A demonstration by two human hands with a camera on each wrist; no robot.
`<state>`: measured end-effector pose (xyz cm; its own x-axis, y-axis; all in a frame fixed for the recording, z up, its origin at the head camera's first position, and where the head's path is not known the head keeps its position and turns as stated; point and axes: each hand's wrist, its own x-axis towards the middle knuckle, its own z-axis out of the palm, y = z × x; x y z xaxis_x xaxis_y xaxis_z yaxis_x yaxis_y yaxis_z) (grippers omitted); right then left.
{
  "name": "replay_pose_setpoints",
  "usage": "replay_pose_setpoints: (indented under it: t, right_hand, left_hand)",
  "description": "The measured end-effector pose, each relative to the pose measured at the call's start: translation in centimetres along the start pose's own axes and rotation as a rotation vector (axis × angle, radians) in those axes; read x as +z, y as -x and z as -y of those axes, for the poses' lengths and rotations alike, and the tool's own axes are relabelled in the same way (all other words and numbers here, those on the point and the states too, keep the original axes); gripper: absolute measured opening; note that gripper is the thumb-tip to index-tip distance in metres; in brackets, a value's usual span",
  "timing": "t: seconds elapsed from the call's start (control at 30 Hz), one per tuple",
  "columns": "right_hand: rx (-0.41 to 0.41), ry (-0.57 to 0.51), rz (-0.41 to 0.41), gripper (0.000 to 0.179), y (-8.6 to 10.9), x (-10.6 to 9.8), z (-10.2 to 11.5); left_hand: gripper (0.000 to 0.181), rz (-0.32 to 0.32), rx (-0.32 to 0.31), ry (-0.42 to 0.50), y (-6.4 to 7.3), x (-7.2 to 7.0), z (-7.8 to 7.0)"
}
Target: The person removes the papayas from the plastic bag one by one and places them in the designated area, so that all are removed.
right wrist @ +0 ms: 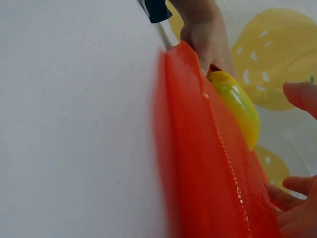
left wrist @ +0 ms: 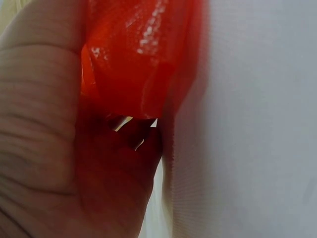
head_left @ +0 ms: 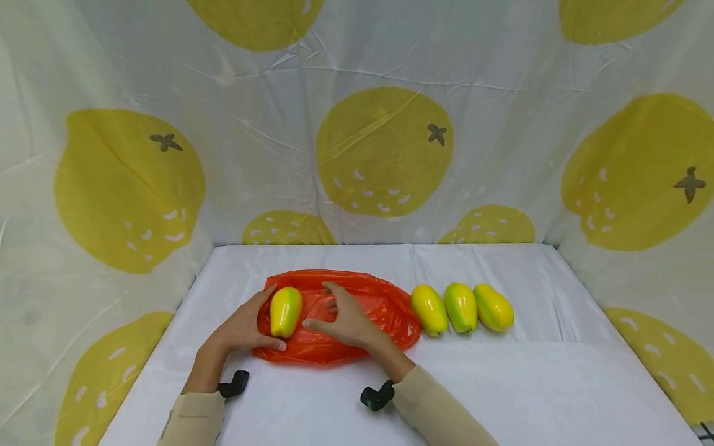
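A red plastic bag (head_left: 334, 350) lies spread on the white tabletop, with a yellow-green mango-like fruit (head_left: 286, 311) on its left end. My left hand (head_left: 244, 323) curves round that end, thumb in front and fingers behind, and holds the bag beside the fruit. In the left wrist view, the red plastic (left wrist: 133, 54) sits between thumb and fingers. My right hand (head_left: 347, 317) hovers over the middle of the bag, fingers spread and nothing in them. In the right wrist view, the fruit (right wrist: 237, 106) shows beyond the bag's raised edge.
Three more yellow-green fruits, one at the left (head_left: 429, 311), one in the middle (head_left: 460, 308) and one at the right (head_left: 494, 308), lie in a row by the bag's right end. Lemon-print cloth (head_left: 268, 155) walls the white table (head_left: 530, 384) at the back and sides.
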<state>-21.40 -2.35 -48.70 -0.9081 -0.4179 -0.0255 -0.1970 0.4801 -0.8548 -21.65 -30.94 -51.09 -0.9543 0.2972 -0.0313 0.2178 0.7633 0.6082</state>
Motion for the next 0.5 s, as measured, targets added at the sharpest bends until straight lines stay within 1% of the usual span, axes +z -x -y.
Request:
replay_pose_setpoints:
  t: [0.13,0.33,0.5]
  right_hand:
    - [0.003,0.001,0.002,0.099,-0.3,0.6,0.2]
    - [-0.018,-0.026,-0.004,0.099,-0.8,1.1,0.4]
    - [-0.006,-0.009,0.002,0.097,-1.2,1.7,0.4]
  left_hand:
    - [0.136,0.005,-0.003,-0.011,0.0,0.0,0.1]
    - [0.137,0.009,-0.006,-0.019,-0.1,-0.2,-0.1]
    - [0.136,0.013,-0.005,-0.014,0.0,-0.2,-0.2]
